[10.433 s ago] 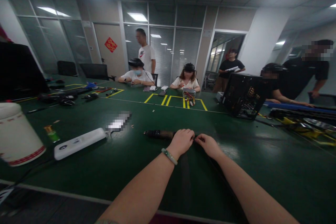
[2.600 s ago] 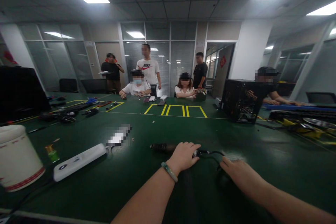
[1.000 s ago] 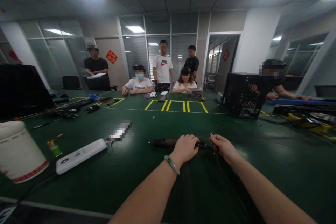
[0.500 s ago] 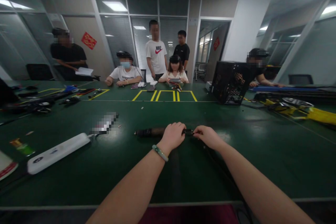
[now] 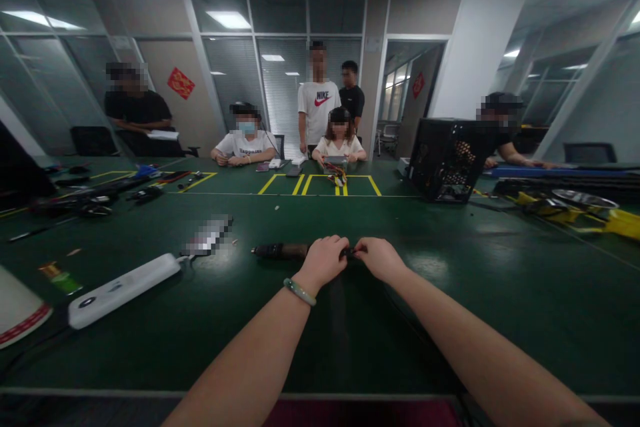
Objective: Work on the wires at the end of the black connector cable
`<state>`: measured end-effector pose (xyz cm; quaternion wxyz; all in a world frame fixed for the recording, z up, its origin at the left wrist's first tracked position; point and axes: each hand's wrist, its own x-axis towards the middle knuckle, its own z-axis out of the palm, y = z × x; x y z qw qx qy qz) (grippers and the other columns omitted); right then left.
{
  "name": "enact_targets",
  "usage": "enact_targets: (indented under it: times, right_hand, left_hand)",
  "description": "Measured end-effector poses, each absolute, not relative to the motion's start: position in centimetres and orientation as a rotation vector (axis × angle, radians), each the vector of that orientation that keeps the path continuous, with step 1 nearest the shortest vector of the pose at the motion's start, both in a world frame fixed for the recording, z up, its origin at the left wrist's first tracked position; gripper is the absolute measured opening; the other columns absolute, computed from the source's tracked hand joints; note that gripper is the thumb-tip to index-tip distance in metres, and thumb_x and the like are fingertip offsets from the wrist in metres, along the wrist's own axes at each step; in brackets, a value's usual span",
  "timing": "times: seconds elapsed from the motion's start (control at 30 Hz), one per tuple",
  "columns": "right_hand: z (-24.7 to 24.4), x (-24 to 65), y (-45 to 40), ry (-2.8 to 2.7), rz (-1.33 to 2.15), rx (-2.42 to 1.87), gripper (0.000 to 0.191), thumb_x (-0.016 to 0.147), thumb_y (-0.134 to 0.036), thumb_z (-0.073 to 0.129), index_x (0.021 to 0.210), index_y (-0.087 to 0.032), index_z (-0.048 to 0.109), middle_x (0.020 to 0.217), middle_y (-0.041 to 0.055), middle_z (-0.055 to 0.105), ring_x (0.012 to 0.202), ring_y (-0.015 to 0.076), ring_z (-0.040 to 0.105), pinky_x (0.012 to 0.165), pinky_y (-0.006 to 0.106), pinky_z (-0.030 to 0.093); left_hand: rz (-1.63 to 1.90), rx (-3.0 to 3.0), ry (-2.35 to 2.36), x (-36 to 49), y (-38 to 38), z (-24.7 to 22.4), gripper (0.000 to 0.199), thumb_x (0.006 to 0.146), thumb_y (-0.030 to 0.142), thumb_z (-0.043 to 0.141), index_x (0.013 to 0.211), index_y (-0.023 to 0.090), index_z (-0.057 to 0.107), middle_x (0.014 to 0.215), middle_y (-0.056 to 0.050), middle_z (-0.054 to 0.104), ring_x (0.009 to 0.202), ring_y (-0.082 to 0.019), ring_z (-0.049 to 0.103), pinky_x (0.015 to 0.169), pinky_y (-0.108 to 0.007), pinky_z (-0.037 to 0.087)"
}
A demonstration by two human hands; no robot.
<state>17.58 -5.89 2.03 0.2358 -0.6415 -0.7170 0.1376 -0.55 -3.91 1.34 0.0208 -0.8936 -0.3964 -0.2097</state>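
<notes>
A dark, slim electric screwdriver (image 5: pixel 281 251) lies on the green table, its tip pointing left. My left hand (image 5: pixel 326 261) is wrapped round its rear part, with a green bangle (image 5: pixel 300 291) on the wrist. Against the tool's right end, my right hand (image 5: pixel 379 259) pinches a small dark cable plug (image 5: pixel 352 251), mostly covered by the fingers. From there a black cable (image 5: pixel 400 313) runs down toward the table's near edge. Whether the plug is seated in the tool, I cannot tell.
To the left are a white power strip (image 5: pixel 125 289), a small green bottle (image 5: pixel 63 278) and a white paper cup (image 5: pixel 19 307). A black computer case (image 5: pixel 443 159) stands at the right back. Several people sit or stand beyond the table (image 5: pixel 210 353).
My right hand has moved left, closer to my left hand, bringing the plug to the screwdriver's end. The view has shifted slightly.
</notes>
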Motion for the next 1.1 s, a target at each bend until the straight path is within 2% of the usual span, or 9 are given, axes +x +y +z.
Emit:
enact_targets:
  times: [0.13, 0.2, 0.47, 0.83, 1.1]
  right_hand:
    - [1.8, 17.6, -5.6, -1.952, 0.391, -1.740, 0.023, 0.078, -0.021, 0.072, 0.098, -0.023, 0.062, 0.079, -0.0021, 0.068, 0.071, 0.0145, 0.062, 0.061, 0.024, 0.039]
    - [1.2, 18.2, -5.8, -1.938, 0.395, -1.708, 0.026, 0.079, -0.019, 0.071, 0.101, -0.023, 0.058, 0.078, -0.0033, 0.067, 0.071, 0.0139, 0.062, 0.062, 0.023, 0.040]
    - [0.4, 18.8, -6.0, -1.937, 0.491, -1.597, 0.030, 0.079, -0.017, 0.070, 0.104, -0.025, 0.054, 0.079, -0.0043, 0.066, 0.071, 0.0137, 0.062, 0.064, 0.023, 0.042]
    - [0.9, 18.6, -5.3, -1.919, 0.570, -1.663, 0.034, 0.078, -0.017, 0.071, 0.106, -0.021, 0.054, 0.079, -0.0032, 0.067, 0.073, 0.0140, 0.063, 0.066, 0.024, 0.045]
    - [0.9, 18.2, -5.5, -1.886, 0.572, -1.652, 0.036, 0.078, -0.019, 0.070, 0.110, -0.021, 0.054, 0.079, -0.0029, 0.067, 0.072, 0.0137, 0.063, 0.063, 0.023, 0.043]
  left_hand:
    - [-0.672, -2.790, -1.181, -0.6, -3.8, 1.3, 0.010, 0.086, 0.021, 0.058, 0.095, 0.022, 0.058, 0.097, -0.002, 0.061, 0.094, -0.020, 0.058, 0.082, -0.032, 0.042]
    - [-0.671, -2.804, -1.155, -0.5, -3.7, 1.4, 0.007, 0.087, 0.021, 0.058, 0.094, 0.022, 0.059, 0.095, -0.002, 0.062, 0.093, -0.020, 0.058, 0.083, -0.032, 0.042]
    - [-0.701, -2.853, -1.099, -0.3, -3.1, 1.1, 0.008, 0.088, 0.023, 0.059, 0.095, 0.022, 0.064, 0.097, -0.002, 0.065, 0.093, -0.019, 0.059, 0.085, -0.032, 0.043]
    - [-0.685, -2.894, -1.120, -0.4, -3.5, 1.5, 0.013, 0.090, 0.023, 0.057, 0.099, 0.022, 0.066, 0.102, -0.003, 0.067, 0.098, -0.019, 0.060, 0.090, -0.034, 0.044]
    - [-0.677, -2.883, -1.085, -0.4, -3.4, 1.4, 0.010, 0.090, 0.024, 0.058, 0.096, 0.023, 0.066, 0.100, -0.002, 0.066, 0.096, -0.019, 0.060, 0.088, -0.033, 0.044]
